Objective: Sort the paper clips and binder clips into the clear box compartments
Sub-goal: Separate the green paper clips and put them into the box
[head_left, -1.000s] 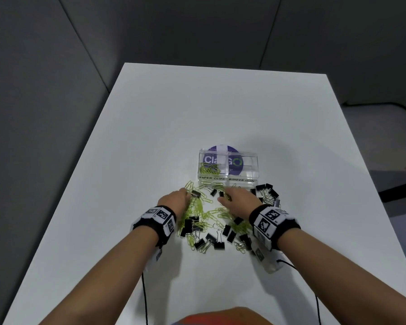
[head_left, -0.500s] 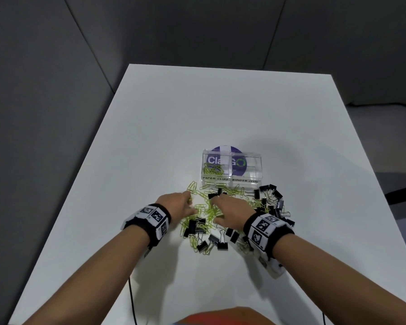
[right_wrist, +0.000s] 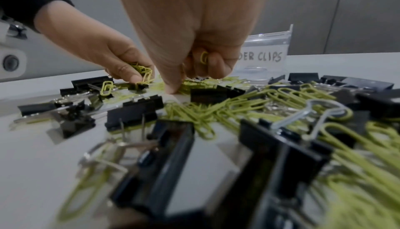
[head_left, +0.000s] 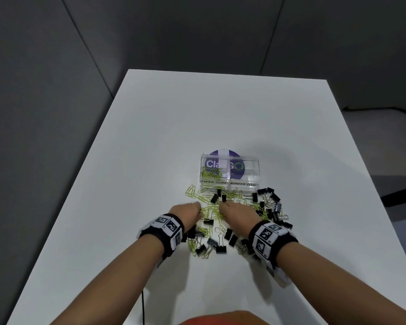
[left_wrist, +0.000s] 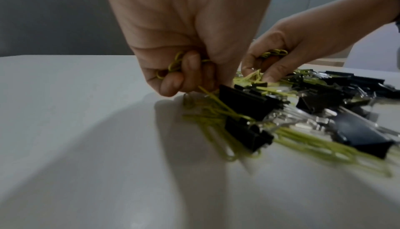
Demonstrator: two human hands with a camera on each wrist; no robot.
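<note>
A clear box (head_left: 251,171) stands mid-table, its left compartment labelled paper clips and holding several yellow-green paper clips (head_left: 211,173); its right compartment looks bare. In front of it lies a mixed pile of yellow-green paper clips (head_left: 195,194) and black binder clips (head_left: 271,205). My left hand (head_left: 188,212) is down on the pile's left part, fingers curled round a bunch of paper clips (left_wrist: 173,65). My right hand (head_left: 236,213) is at the pile's middle, fingers curled round paper clips (right_wrist: 204,58), thumb tip pressed to the table.
The white table (head_left: 150,137) has bare surface to the left, right and beyond the box. Grey partition walls stand behind and to the left. A black cable (head_left: 143,308) hangs by the near edge. Both wrists wear marker bands.
Both hands drew back toward me and closer together over the middle of the pile, still gathering paper clips. The box has not moved.
</note>
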